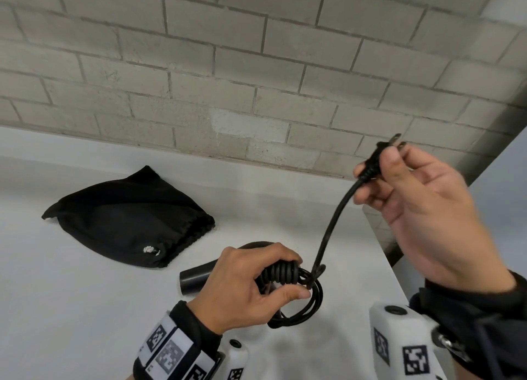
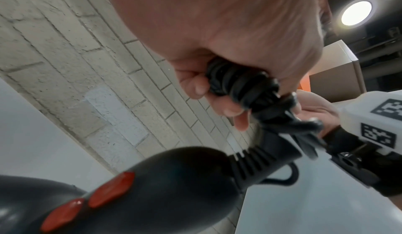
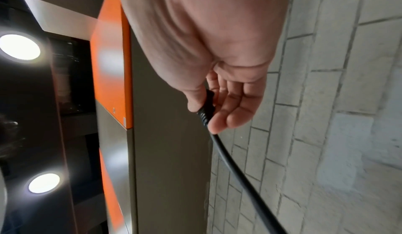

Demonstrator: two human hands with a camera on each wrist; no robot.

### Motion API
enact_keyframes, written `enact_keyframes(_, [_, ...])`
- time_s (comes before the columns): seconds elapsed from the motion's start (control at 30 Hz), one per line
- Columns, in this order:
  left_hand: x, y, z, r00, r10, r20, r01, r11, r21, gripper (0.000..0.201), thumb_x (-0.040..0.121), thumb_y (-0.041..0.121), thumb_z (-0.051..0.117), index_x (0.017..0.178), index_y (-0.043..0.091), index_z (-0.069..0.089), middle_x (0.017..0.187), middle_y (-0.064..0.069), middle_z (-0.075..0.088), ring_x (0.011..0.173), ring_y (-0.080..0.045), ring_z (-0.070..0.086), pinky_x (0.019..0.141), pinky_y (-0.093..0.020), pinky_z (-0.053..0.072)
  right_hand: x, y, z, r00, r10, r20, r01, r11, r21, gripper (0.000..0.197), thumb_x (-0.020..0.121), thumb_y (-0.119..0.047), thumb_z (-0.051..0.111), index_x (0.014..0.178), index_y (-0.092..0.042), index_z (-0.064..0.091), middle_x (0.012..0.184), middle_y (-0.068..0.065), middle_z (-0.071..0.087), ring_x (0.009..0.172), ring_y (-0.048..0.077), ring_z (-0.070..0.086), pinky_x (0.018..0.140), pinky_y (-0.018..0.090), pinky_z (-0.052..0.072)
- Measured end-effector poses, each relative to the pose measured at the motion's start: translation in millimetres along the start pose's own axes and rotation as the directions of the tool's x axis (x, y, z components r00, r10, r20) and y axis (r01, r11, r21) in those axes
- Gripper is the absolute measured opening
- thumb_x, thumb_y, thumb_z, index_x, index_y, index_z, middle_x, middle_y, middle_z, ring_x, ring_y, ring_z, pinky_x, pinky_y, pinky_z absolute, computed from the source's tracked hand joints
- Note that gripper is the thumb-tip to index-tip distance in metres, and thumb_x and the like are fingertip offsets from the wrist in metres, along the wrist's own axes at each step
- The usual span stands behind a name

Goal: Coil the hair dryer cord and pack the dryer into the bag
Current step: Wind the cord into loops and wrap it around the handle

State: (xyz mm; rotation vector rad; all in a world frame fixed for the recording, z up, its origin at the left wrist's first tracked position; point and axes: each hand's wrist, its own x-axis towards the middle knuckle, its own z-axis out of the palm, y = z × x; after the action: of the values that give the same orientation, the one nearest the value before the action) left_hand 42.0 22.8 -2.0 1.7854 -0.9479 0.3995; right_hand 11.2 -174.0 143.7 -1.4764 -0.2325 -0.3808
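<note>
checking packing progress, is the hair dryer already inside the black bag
No, the hair dryer lies on the white table beside the left hand, apart from the black drawstring bag.

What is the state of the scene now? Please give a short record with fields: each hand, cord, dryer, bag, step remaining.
left hand: grips the coiled cord just above the table
right hand: pinches the plug, raised, prongs up
cord: mostly wound; one free length runs up to the plug
hair dryer: black with red buttons, under the left hand
bag: black drawstring, lying flat on the table, apart from the dryer
remaining: finish the cord end, then pack the dryer
</note>
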Motion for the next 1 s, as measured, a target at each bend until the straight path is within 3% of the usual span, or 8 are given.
enact_keyframes(0.27, [-2.7, -4.7, -0.6, 0.999, -0.005, 0.035, 0.005, 1.0, 0.002, 0.032, 0.086, 0.048, 0.072, 0.11, 0.029, 0.065, 0.084, 0.015, 0.069, 0.069, -0.004, 0.065, 0.06, -0.032, 0.056, 14.5, 10.0, 20.0, 0.991, 0.092, 0.092, -0.102, 0.989, 0.107, 0.016, 0.089, -0.026, 0.054, 0.089, -0.011, 0.057, 0.078, 0.005, 0.066, 0.061, 0.015, 0.059, 0.065, 0.026, 0.055])
enact_keyframes(0.4, [-8.2, -9.8, -5.0, 0.997, -0.034, -0.064, 0.03, 0.998, -0.057, 0.026, 0.091, 0.047, 0.065, 0.102, 0.024, 0.064, 0.075, 0.007, 0.063, 0.063, -0.013, 0.061, 0.055, -0.035, 0.051, 7.0, 9.7, 13.4, 0.993, 0.086, 0.075, -0.105, 0.948, 0.301, 0.017, 0.094, -0.027, 0.046, 0.09, -0.012, 0.053, 0.075, 0.005, 0.059, 0.073, 0.023, 0.064, 0.078, 0.043, 0.058])
enact_keyframes(0.5, [-11.0, -11.0, -6.3, 0.995, -0.024, -0.092, 0.017, 0.997, -0.071, 0.029, 0.094, 0.046, 0.06, 0.1, 0.018, 0.066, 0.073, 0.004, 0.064, 0.062, -0.017, 0.062, 0.054, -0.037, 0.051, -3.6, 9.6, 5.1, 0.993, 0.119, -0.003, -0.11, 0.926, 0.36, 0.018, 0.096, -0.03, 0.043, 0.091, -0.015, 0.051, 0.075, 0.002, 0.054, 0.053, 0.014, 0.056, 0.058, 0.033, 0.056])
enact_keyframes(0.67, [-12.7, -10.9, 0.8, 0.993, -0.004, -0.121, -0.003, 0.999, -0.054, 0.031, 0.095, 0.038, 0.057, 0.097, 0.009, 0.069, 0.071, 0.002, 0.064, 0.062, -0.018, 0.061, 0.054, -0.037, 0.05, -11.9, 21.1, -15.8, 0.971, 0.211, -0.114, -0.155, 0.915, 0.374, 0.022, 0.097, -0.036, 0.046, 0.09, -0.015, 0.05, 0.071, -0.003, 0.046, 0.045, 0.006, 0.027, 0.041, 0.016, 0.03])
enact_keyframes(0.73, [-13.1, -10.2, 2.4, 0.99, -0.008, -0.14, 0.001, 0.999, -0.05, 0.026, 0.094, 0.033, 0.06, 0.095, 0.009, 0.069, 0.071, 0.005, 0.061, 0.061, -0.014, 0.058, 0.054, -0.033, 0.049, -17.7, 30.2, -21.9, 0.971, 0.217, -0.103, -0.181, 0.942, 0.281, 0.024, 0.092, -0.038, 0.054, 0.093, -0.014, 0.054, 0.071, 0.0, 0.046, 0.045, 0.007, 0.025, 0.04, 0.018, 0.026])
enact_keyframes(0.8, [-13.5, -10.1, 2.0, 0.987, -0.02, -0.159, 0.012, 0.999, -0.052, 0.024, 0.093, 0.032, 0.06, 0.096, 0.01, 0.069, 0.072, 0.007, 0.062, 0.062, -0.012, 0.059, 0.056, -0.03, 0.05, -26.0, 40.4, -26.3, 0.97, 0.232, -0.072, -0.229, 0.972, 0.054, 0.035, 0.076, -0.031, 0.078, 0.096, -0.013, 0.056, 0.072, 0.003, 0.053, 0.046, 0.009, 0.029, 0.041, 0.02, 0.026])
enact_keyframes(0.9, [-13.1, -9.2, 3.8, 0.988, -0.018, -0.156, 0.011, 0.999, -0.046, 0.022, 0.093, 0.033, 0.061, 0.095, 0.012, 0.068, 0.069, 0.009, 0.059, 0.059, -0.01, 0.057, 0.054, -0.03, 0.049, -39.9, 57.4, -26.3, 0.924, 0.379, -0.054, -0.379, 0.887, -0.264, 0.055, 0.055, -0.014, 0.087, 0.103, -0.013, 0.06, 0.071, 0.005, 0.068, 0.044, 0.013, 0.033, 0.04, 0.02, 0.03])
enact_keyframes(1.0, [-14.3, -7.7, 10.4, 0.992, -0.006, -0.126, 0.001, 0.999, -0.033, 0.019, 0.093, 0.035, 0.063, 0.094, 0.016, 0.067, 0.067, 0.009, 0.058, 0.056, -0.012, 0.056, 0.05, -0.034, 0.047, -52.1, 67.2, -15.3, 0.863, 0.502, 0.049, -0.441, 0.798, -0.41, 0.049, 0.056, -0.016, 0.094, 0.097, -0.02, 0.068, 0.084, 0.005, 0.076, 0.046, 0.013, 0.029, 0.042, 0.018, 0.031])
